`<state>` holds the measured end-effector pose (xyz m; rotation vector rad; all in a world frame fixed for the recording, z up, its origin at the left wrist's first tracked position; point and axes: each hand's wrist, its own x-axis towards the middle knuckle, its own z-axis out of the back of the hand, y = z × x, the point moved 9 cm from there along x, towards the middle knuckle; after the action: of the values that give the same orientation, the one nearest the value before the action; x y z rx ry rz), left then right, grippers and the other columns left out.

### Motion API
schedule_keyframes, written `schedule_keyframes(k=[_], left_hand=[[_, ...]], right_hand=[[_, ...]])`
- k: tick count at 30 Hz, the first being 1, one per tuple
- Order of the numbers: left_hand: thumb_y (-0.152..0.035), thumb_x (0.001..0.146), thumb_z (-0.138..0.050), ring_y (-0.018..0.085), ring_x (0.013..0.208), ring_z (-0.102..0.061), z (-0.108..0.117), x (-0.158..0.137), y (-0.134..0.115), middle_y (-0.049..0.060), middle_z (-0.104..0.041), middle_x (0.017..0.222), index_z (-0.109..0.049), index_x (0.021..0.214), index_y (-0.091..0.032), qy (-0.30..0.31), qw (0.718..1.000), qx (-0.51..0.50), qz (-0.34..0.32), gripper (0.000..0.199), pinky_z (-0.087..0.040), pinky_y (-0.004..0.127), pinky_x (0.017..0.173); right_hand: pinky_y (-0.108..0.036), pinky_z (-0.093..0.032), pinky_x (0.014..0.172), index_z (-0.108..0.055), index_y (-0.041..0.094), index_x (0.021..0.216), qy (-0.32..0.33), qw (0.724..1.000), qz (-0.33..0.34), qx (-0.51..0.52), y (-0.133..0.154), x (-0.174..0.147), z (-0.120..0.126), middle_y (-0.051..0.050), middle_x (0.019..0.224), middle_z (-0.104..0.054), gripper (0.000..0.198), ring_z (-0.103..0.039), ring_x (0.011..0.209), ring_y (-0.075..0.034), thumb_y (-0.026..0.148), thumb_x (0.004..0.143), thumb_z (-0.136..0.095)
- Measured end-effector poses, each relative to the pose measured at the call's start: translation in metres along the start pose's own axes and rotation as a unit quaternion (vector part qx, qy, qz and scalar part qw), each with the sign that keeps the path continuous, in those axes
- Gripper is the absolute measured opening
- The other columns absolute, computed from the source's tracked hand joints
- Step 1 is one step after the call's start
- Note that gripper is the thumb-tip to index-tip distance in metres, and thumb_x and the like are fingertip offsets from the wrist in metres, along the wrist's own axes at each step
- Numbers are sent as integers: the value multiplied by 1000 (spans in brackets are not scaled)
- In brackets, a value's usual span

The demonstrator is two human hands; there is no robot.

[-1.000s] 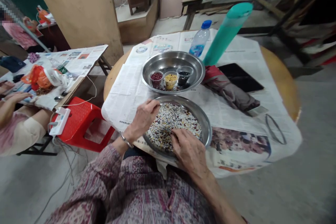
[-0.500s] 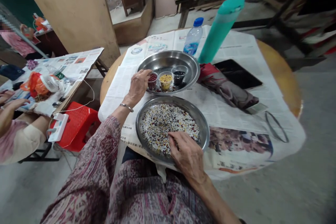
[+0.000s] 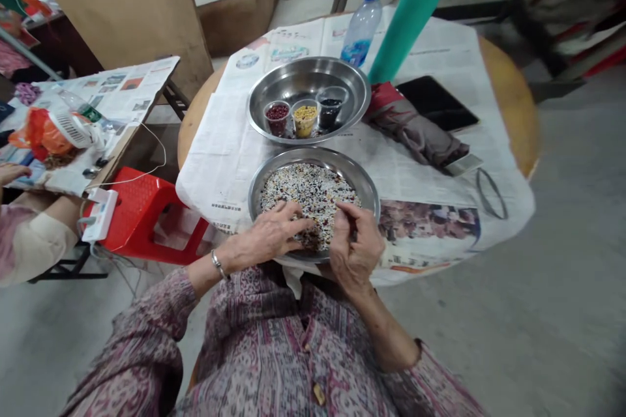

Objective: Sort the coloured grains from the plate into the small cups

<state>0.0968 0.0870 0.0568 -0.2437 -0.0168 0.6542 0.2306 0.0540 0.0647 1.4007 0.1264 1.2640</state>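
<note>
At lower centre, the left hand (image 3: 267, 234) was spread, its fingertips on the grains (image 3: 310, 184); the right hand (image 3: 359, 244) was half curled, and whether it held a grain could not be told. The grains lay in the near basin (image 3: 370, 190), at centre. At upper centre, the far basin (image 3: 293, 81) held three cups (image 3: 305, 122).
</note>
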Motion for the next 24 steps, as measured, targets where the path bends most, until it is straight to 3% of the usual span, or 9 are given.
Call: schedule_keyframes(k=[3, 6, 10, 13, 16, 20, 22, 24], left_hand=[[-24, 93, -61, 26, 119, -50, -11, 23, -20, 10, -49, 136, -61, 126, -24, 5, 998, 26, -59, 33, -49, 40, 100], [-15, 96, -51, 22, 111, -54, -19, 45, -19, 9, -57, 121, -65, 116, -20, 19, 996, 25, -88, 25, -51, 34, 94], [-7, 97, -42, 19, 103, -57, -7, 57, 23, 8, -60, 107, -66, 107, -16, -21, 999, 30, -1, 27, -52, 31, 89], [-2, 94, -41, 19, 105, -57, 10, 50, 53, 8, -60, 112, -64, 109, -16, -76, 994, 37, 67, 31, -53, 33, 91], [-3, 94, -43, 21, 109, -56, 24, 32, 64, 10, -57, 120, -63, 110, -16, -130, 984, 32, 117, 29, -53, 36, 94], [-24, 95, -59, 24, 113, -54, 29, 8, 46, 10, -54, 121, -60, 115, -18, -143, 980, 11, 139, 21, -53, 41, 95], [-32, 90, -68, 25, 111, -55, 19, 3, 27, 9, -53, 122, -57, 122, -21, -93, 988, -10, 120, 35, -55, 40, 91], [-29, 90, -67, 23, 105, -58, 4, 5, 9, 9, -54, 120, -56, 123, -21, -26, 994, -30, 97, 36, -55, 37, 87]], right_hand=[[-34, -55, 80, -66, 18, 105, -14, 1000, -16, -4, -3, -1, 2, -6, 94, -71, 20, -68, 87, -18, 26, 96, -51], [-34, -54, 81, -66, 18, 104, -11, 1000, -14, -2, -4, -2, 1, -6, 94, -70, 19, -68, 88, -19, 28, 96, -51], [-34, -54, 82, -66, 19, 105, -8, 1000, -3, 7, -4, -3, 0, -6, 95, -70, 19, -67, 88, -18, 26, 95, -51], [-34, -55, 81, -66, 19, 107, 6, 1000, -5, 8, -5, -3, -3, -6, 95, -70, 20, -67, 87, -18, 24, 94, -52], [-34, -55, 81, -66, 19, 105, 35, 999, -3, -3, -4, -2, -8, -7, 95, -71, 18, -67, 86, -18, 24, 94, -52], [-36, -56, 82, -66, 19, 103, 47, 999, 2, -12, -2, -1, -11, -7, 94, -71, 18, -67, 88, -19, 24, 95, -50], [-36, -56, 82, -66, 19, 103, 39, 999, 4, -11, -3, -1, -9, -8, 94, -71, 18, -67, 87, -19, 25, 95, -50], [-36, -57, 80, -66, 19, 103, 33, 999, 6, -14, -4, -2, -9, -7, 92, -71, 18, -67, 85, -18, 26, 95, -51]])
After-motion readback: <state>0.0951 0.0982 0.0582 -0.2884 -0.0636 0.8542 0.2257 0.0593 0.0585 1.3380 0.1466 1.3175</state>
